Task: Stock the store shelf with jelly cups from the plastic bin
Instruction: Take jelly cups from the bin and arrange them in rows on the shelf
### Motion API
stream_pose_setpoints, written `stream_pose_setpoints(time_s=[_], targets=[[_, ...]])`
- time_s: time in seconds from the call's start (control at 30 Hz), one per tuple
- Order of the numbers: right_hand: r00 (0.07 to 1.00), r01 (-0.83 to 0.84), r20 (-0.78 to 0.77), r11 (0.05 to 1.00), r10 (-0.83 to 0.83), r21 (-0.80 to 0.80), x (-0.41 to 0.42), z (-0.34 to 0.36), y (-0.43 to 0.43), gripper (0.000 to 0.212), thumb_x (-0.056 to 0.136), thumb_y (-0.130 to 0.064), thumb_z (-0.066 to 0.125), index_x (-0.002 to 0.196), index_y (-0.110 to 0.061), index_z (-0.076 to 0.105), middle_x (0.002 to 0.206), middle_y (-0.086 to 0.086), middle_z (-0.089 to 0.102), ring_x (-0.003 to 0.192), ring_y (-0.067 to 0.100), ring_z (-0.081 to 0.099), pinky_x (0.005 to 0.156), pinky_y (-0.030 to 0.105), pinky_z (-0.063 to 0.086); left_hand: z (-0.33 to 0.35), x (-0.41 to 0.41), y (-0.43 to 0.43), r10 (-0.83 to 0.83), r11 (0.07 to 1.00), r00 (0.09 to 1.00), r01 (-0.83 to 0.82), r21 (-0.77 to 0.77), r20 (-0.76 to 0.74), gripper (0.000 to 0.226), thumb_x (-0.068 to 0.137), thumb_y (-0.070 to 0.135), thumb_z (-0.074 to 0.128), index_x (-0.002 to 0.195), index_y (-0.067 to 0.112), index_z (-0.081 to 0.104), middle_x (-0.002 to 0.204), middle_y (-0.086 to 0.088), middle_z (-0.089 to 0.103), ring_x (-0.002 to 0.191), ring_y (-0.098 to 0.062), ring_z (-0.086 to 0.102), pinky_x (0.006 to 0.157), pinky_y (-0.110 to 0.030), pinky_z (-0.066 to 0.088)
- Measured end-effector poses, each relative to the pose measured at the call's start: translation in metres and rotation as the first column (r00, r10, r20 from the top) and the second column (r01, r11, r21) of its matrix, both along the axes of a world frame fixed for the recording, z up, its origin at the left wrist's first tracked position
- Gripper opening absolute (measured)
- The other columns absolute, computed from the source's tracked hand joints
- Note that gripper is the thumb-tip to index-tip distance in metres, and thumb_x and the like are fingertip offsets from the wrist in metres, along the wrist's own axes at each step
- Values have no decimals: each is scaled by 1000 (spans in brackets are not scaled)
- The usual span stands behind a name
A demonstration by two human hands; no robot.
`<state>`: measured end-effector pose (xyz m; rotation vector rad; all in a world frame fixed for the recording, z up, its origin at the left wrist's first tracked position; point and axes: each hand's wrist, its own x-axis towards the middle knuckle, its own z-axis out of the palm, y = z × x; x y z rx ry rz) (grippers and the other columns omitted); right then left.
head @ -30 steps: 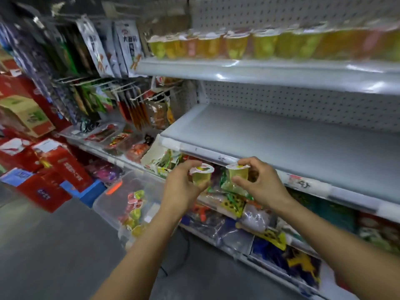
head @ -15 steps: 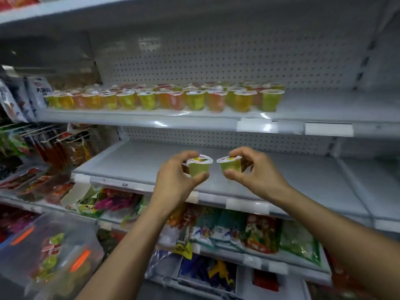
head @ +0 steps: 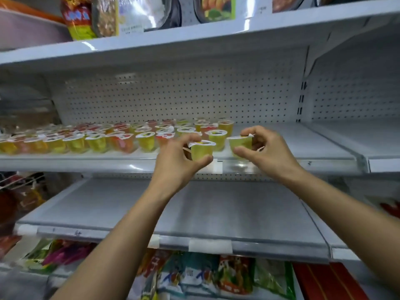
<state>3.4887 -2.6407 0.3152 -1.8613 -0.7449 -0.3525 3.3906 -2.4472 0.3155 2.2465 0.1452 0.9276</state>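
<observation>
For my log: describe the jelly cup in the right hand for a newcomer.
Find the shelf carrying rows of jelly cups. At their right end, the right hand pinches a yellow-green cup. It is the rightmost cup, held rather than standing.

The left hand (head: 173, 165) covers the left side of the left jelly cup (head: 201, 151); the right hand (head: 270, 156) hides the right jelly cup's (head: 238, 144) right side. Lid print is unreadable. Shelved cups (head: 75, 141) blur toward the left. Picture edges cut off the upper packages (head: 86, 18) and the lower snack bags (head: 233, 276).
</observation>
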Motion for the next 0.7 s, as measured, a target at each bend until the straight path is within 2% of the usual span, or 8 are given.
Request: stream_pose_setpoints(time_s=[0.1,0.2,0.37,0.43,0.5,0.57,0.7], targets=[[999,34,-25,999,-34,18,34,14,7,36,76,-24,81,107,-22,62,93,6,64,77,15,55,76,33,50,14,24,7,6,999,1000,-7,34,19,43,72,37,83,111,30,68,61,12,48,55,-5,47,62,-24,43],[993,90,-68,995,-92,-37,69,22,18,42,76,-18,81,112,-17,60,102,5,64,85,16,59,79,30,50,26,45,13,8,998,1000,-9,62,21,43,70,37,84,109,30,68,65,14,54,59,-6,54,68,-27,51],[986,117,-103,987,-128,-107,114,17,41,38,76,-15,80,106,-20,57,107,10,62,82,20,61,59,24,47,38,67,22,-1,998,1000,0,68,24,44,71,37,84,111,30,68,79,12,63,73,-9,64,76,-30,55],[983,116,-129,986,-132,-123,125,12,49,38,76,-16,79,105,-23,56,111,10,59,90,24,62,58,27,51,40,72,24,-2,997,1000,1,77,18,46,71,38,84,113,30,68,79,15,61,72,-6,63,76,-27,55],[979,130,-136,981,-150,-142,134,8,55,37,76,-17,79,105,-23,56,112,9,59,89,22,63,62,28,54,41,76,27,-6,997,1000,4,81,16,46,71,39,84,114,30,68,82,12,64,75,-8,64,77,-29,55],[980,136,-128,980,-155,-148,139,5,58,36,76,-18,80,104,-23,57,111,8,60,85,19,63,61,25,51,41,80,29,-5,997,1000,4,77,17,46,71,39,84,114,31,68,84,10,64,75,-8,64,77,-28,54],[981,112,-140,985,-131,-135,143,5,60,38,77,-18,81,107,-22,57,110,9,62,78,18,62,52,20,44,40,85,33,3,997,1000,-5,83,16,47,72,41,83,115,33,67,81,16,58,70,2,56,70,-19,45]])
